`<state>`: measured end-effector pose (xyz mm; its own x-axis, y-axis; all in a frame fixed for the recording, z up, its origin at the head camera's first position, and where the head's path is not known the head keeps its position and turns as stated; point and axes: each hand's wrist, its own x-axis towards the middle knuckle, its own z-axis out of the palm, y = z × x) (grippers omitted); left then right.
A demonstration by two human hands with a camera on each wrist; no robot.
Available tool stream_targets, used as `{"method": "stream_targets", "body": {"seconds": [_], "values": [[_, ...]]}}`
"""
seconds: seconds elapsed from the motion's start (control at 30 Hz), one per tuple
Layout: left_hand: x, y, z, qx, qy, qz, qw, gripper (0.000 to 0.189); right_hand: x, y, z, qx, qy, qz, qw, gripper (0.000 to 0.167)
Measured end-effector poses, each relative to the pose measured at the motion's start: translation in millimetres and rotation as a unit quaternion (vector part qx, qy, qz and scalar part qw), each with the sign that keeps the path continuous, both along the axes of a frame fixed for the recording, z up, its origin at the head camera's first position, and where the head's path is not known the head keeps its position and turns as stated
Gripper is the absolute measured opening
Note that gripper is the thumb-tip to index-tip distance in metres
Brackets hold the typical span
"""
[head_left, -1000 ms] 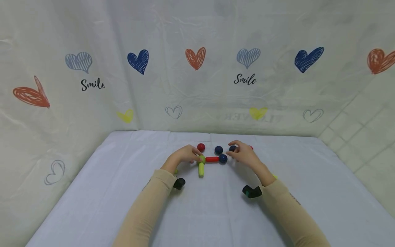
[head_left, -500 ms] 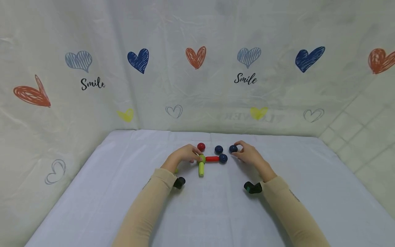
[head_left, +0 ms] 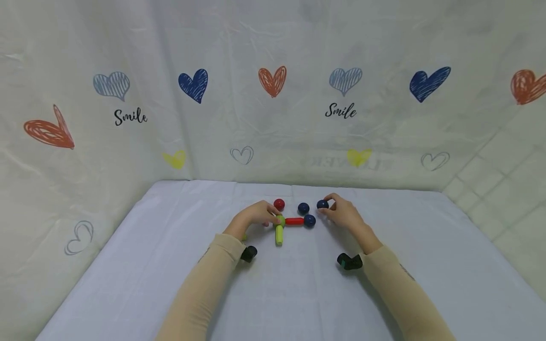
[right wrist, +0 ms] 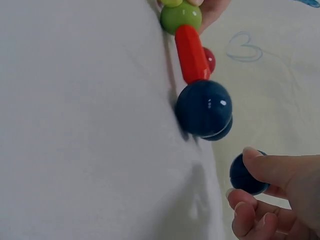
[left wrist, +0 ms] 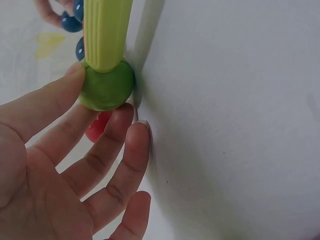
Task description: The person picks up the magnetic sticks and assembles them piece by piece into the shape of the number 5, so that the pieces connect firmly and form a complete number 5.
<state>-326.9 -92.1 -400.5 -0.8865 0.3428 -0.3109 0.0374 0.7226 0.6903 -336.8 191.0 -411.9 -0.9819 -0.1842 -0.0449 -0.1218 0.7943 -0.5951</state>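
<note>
My left hand (head_left: 258, 213) holds a green ball (left wrist: 107, 87) between thumb and fingers. From that ball a yellow-green rod (head_left: 279, 235) points toward me, and a red rod (head_left: 294, 221) runs right to a dark blue ball (head_left: 309, 220). My right hand (head_left: 344, 213) pinches another dark blue ball (right wrist: 245, 175) between thumb and fingers, to the right of this joined piece. Behind the red rod is a third dark blue ball (head_left: 303, 208), partly hidden in the right wrist view. A red ball (head_left: 279, 204) lies beyond the green one.
Everything is on a white-covered table (head_left: 294, 293). A heart-printed sheet (head_left: 298, 128) hangs behind its far edge. A small yellow-green piece (head_left: 244, 236) shows beside the left wrist, mostly hidden. Black wrist cameras (head_left: 350, 262) sit low at both wrists.
My right hand, apart from the dark blue ball a second ago, has moved slightly right and pinched it. My left hand keeps its hold on the green ball.
</note>
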Motion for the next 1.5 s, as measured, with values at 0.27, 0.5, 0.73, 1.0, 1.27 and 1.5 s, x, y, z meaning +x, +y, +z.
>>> {"method": "stream_targets", "body": {"seconds": [0.27,0.5,0.73,1.0,1.27,1.5], "values": [[1.4,1.0,2.5,-0.009,0.008,-0.001,0.9999,0.033,22.6,-8.0,19.2,-0.024,0.060,0.041,0.9971,0.047],[0.7,1.8,2.6,-0.010,0.009,-0.006,0.9999,0.033,43.1,-26.4,24.4,-0.030,0.062,0.098,0.9928,0.042],[1.3,2.3,2.0,-0.010,0.014,-0.014,0.9998,0.032,54.2,-38.7,29.4,-0.045,0.059,0.132,0.9884,0.042],[4.0,1.6,3.2,-0.019,0.021,-0.019,0.9994,0.032,74.2,-57.5,21.0,-0.044,0.093,0.226,0.9686,0.038],[4.2,1.7,3.8,-0.018,0.022,-0.018,0.9994,0.031,86.6,-75.0,10.2,-0.011,0.087,0.294,0.9520,0.035],[3.3,2.0,3.0,-0.022,0.021,-0.016,0.9994,0.032,88.8,-80.1,3.2,0.023,0.074,0.324,0.9428,0.036]]}}
